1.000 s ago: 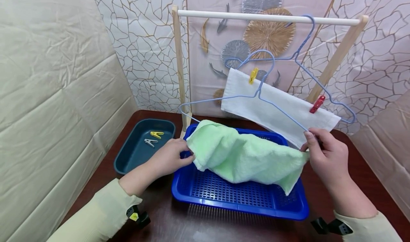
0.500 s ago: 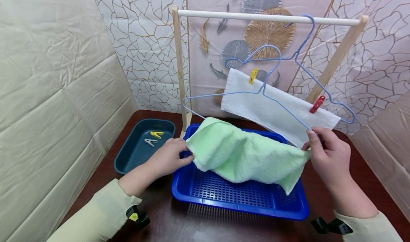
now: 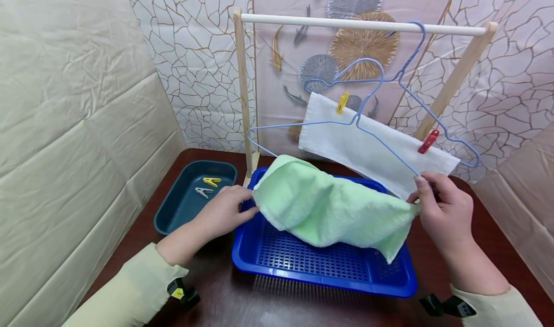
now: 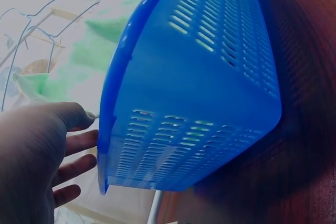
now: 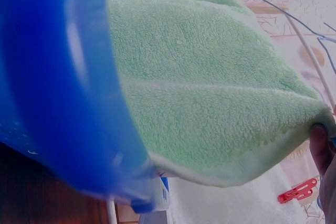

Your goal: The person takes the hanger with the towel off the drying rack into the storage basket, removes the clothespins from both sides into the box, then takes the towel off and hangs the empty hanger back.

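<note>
A light green towel (image 3: 311,207) drapes over the lower bar of a blue wire hanger (image 3: 376,137), above a blue perforated basket (image 3: 324,276). My right hand (image 3: 446,211) pinches the hanger's right end together with the towel's right corner; in the right wrist view the thumb (image 5: 320,145) presses on that corner. At the towel's left edge is my left hand (image 3: 225,211), beside the basket rim. The left wrist view shows its fingers (image 4: 79,170) loosely spread, with the thumb tip close to the towel's edge.
Behind stands a wooden rack with a white rail (image 3: 324,21). A second blue hanger (image 3: 421,103) hangs there with a white cloth (image 3: 368,144), a yellow clothespin (image 3: 343,103) and a red clothespin (image 3: 428,141). A dark teal tray (image 3: 173,211) at left holds two clothespins (image 3: 207,186).
The hanger has risen slightly and shifted right, its hook now farther right. The towel's left part has lifted and spread smoother. My left hand has drawn back slightly left, its grip on the edge loosened.
</note>
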`<state>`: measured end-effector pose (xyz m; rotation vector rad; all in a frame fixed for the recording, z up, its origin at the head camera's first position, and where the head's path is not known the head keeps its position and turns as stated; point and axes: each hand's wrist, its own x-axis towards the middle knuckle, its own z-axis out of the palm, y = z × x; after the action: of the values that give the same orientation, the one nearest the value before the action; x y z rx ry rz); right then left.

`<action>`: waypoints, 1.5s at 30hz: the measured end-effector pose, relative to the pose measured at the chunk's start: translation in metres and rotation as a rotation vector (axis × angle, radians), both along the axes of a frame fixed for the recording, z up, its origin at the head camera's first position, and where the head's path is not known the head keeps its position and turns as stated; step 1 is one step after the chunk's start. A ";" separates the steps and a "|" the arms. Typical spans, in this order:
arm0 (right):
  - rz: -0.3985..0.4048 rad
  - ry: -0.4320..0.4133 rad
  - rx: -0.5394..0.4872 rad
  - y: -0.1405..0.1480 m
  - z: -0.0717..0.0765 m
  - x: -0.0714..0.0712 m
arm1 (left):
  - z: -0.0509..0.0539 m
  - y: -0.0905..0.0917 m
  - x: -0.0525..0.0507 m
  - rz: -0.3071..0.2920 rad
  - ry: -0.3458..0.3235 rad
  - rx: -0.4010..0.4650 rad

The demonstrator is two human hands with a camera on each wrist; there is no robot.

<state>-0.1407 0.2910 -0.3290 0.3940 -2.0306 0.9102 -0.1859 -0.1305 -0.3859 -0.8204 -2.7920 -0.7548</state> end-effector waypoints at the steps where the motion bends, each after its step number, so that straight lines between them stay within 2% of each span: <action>1: 0.005 0.003 0.002 0.000 0.000 0.000 | 0.001 -0.001 0.000 0.014 -0.017 0.002; 5: 0.020 0.022 -0.002 0.000 0.000 0.000 | 0.005 -0.004 0.000 0.069 -0.072 0.014; 11: 0.030 0.043 0.002 0.000 -0.003 -0.003 | 0.014 -0.008 -0.001 0.117 -0.072 0.039; 28: 0.040 0.075 0.045 -0.002 -0.002 -0.001 | 0.041 0.001 -0.002 0.130 -0.015 0.104; 34: 0.048 0.080 0.065 -0.006 0.000 0.001 | 0.047 0.006 -0.004 0.127 0.061 0.126; 45: 0.064 0.083 0.081 -0.007 0.000 0.003 | 0.055 0.018 -0.007 0.068 0.240 0.170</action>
<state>-0.1381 0.2840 -0.3288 0.5352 -1.9922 0.8384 -0.1927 -0.1122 -0.3307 -0.7294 -2.4924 -0.8105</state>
